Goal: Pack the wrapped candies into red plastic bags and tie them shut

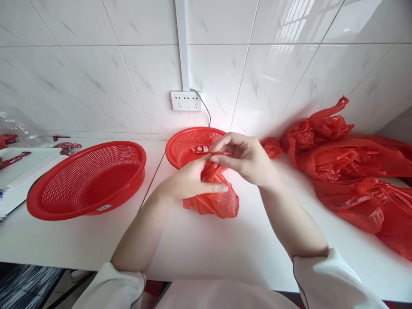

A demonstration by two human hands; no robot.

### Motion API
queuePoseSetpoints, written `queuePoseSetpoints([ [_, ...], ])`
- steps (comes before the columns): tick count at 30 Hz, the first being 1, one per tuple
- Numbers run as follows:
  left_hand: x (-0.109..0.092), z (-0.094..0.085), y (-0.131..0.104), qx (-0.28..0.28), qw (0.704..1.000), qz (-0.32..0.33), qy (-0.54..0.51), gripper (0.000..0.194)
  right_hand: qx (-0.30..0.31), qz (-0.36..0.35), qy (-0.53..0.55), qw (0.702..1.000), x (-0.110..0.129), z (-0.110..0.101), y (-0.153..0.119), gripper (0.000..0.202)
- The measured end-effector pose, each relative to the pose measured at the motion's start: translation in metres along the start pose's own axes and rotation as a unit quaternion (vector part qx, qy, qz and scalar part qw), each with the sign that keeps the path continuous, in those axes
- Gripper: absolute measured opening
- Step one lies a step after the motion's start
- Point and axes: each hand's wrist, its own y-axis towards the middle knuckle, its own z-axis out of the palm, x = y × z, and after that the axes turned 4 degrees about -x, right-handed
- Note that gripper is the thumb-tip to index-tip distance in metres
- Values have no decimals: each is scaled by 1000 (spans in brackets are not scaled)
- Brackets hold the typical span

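Observation:
A filled red plastic bag (222,204) rests on the white table in front of me. My left hand (191,178) is closed round its gathered neck, the thumb lying across the front. At the top of the neck, my right hand (243,156) pinches the twisted end of the same bag between thumb and fingers. Just behind my hands stands a round red plastic basket (180,141) with a few small red-and-white packets (201,149) in it. My hands hide part of that basket's front and right side. What the bag contains cannot be made out.
A larger red basket (86,184) stands to the left. Several knotted red bags (347,159) are piled along the right side. A white tray (28,165) and a clear plastic bottle (24,131) lie at far left. A power socket (186,101) is on the tiled wall.

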Motion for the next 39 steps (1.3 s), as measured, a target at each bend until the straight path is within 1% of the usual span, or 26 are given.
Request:
queuePoseSetpoints([
  [2,-1,7,5,-41,999,-7,-8,37,-11,-36,-35,999,3,10,3,18],
  [3,-1,9,7,-60,997,-25,-35,35,-28,-52,-61,996,4,11,3,17],
  [5,0,10,8,-83,989,-67,-105,40,-61,-61,-108,990,2,9,1,20],
  [6,1,9,8,-86,984,-81,-134,44,-65,-51,-120,989,-1,6,0,23],
  [8,2,9,8,-86,978,-88,-169,50,-26,-9,-109,994,-11,-1,-3,29],
  [10,4,9,8,-80,976,-86,-182,52,28,26,-60,997,-24,-6,-5,29],
  [11,5,9,8,-75,976,-87,-186,52,44,34,-30,998,-31,-8,-6,28],
  [13,8,10,9,-66,974,-101,-191,53,47,45,22,998,-41,-9,-7,26],
  [16,13,12,11,-72,968,-127,-206,52,24,62,62,996,-48,-9,-10,27],
  [18,16,13,12,-80,961,-135,-226,49,13,67,60,996,-50,-7,-12,25],
  [20,19,14,11,-81,954,-141,-254,47,-10,54,43,998,-52,-6,-13,19],
  [21,22,14,11,-86,948,-145,-268,46,-34,40,30,998,-53,-6,-14,17],
  [24,31,9,10,-121,929,-150,-316,40,-145,-35,-7,989,-56,-7,-18,10],
  [25,35,7,10,-126,922,-150,-334,39,-161,-67,-19,985,-55,-8,-21,7],
  [26,38,3,10,-122,914,-152,-355,39,-150,-96,-32,983,-53,-9,-24,5],
  [27,41,0,10,-112,905,-157,-378,37,-110,-119,-49,986,-50,-10,-27,4],
  [29,44,-5,9,-86,886,-173,-422,30,25,-134,-94,986,-42,-13,-35,7],
  [30,44,-6,8,-74,881,-176,-433,28,92,-127,-115,981,-38,-13,-38,8],
  [31,43,-7,7,-63,885,-173,-428,27,138,-117,-131,975,-35,-14,-39,8],
  [32,41,-6,6,-49,898,-163,-406,29,155,-109,-138,972,-33,-13,-40,6],
  [33,38,-5,4,-34,919,-144,-366,33,143,-104,-135,975,-33,-12,-40,4],
  [35,33,0,0,-27,972,-83,-220,37,56,-87,-97,990,-39,-9,-36,8],
  [36,31,3,-2,-48,991,-34,-118,36,9,-66,-61,996,-44,-7,-33,12],
  [37,30,6,-3,-84,996,29,-7,33,-22,-34,-16,999,-49,-4,-30,17],
  [38,30,8,-3,-125,982,101,100,29,-30,5,33,999,-56,-1,-28,22],
  [39,32,10,-2,-158,954,174,188,24,-16,49,78,996,-62,2,-25,28],
])
